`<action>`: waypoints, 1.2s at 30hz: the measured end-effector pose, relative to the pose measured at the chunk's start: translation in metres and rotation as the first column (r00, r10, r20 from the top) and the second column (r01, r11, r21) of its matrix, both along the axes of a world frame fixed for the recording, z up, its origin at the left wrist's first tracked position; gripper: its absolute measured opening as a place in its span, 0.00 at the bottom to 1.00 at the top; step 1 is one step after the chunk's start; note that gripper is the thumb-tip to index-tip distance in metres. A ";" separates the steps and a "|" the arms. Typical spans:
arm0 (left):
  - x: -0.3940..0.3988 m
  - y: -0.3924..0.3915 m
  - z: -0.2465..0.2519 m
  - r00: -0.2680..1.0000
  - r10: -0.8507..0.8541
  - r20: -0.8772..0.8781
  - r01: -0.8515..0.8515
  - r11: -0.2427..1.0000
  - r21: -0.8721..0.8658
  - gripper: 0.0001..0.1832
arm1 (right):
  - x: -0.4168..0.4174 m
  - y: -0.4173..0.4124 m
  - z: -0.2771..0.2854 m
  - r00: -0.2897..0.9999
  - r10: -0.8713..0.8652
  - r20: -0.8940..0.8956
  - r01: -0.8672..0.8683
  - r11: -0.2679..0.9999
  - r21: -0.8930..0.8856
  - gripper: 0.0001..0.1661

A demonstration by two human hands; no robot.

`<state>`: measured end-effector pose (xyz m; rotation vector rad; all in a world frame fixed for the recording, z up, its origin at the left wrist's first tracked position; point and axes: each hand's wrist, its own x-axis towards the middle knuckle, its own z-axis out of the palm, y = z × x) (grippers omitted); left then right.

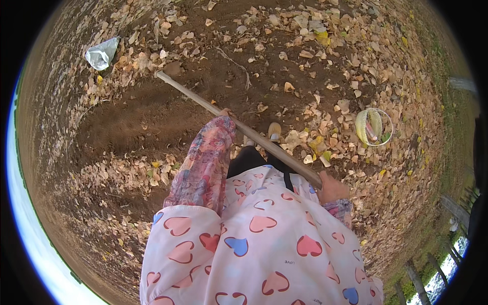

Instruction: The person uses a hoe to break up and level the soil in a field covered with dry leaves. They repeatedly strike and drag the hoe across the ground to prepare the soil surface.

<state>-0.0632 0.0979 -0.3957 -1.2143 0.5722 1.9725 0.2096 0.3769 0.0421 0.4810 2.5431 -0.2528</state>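
Note:
A long wooden pole (267,143) slants across the front of my body, from the soil at upper left down to my right side. My left hand (225,112), mostly hidden by a patterned sleeve, grips it around the middle. Near its lower right end, my right hand (332,187) is closed around it. The pole's far end lies by bare brown soil (152,110) and fallen leaves; whether a tool head is fixed there cannot be seen.
A pale plastic bag (103,54) lies on leaves at upper left. To the right stands a woven basket (369,127) with a hoop handle and something reddish inside. My shoe (274,130) is below the pole. Tree trunks (417,282) rise at the lower right.

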 end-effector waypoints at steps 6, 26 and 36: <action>0.123 0.146 0.075 0.919 -0.380 0.103 0.394 0.889 -0.234 0.10 | 0.076 0.030 0.060 0.953 -0.149 0.263 0.114 0.983 0.144 0.16; 0.195 0.177 0.117 0.901 -0.418 0.119 0.434 0.875 -0.214 0.07 | 0.174 0.107 0.039 0.975 -0.134 0.175 0.100 0.976 0.193 0.13; 0.043 0.050 0.177 0.997 0.079 0.025 -0.053 0.836 -0.547 0.11 | 0.070 0.029 -0.048 0.999 0.019 0.033 -0.020 1.000 0.021 0.12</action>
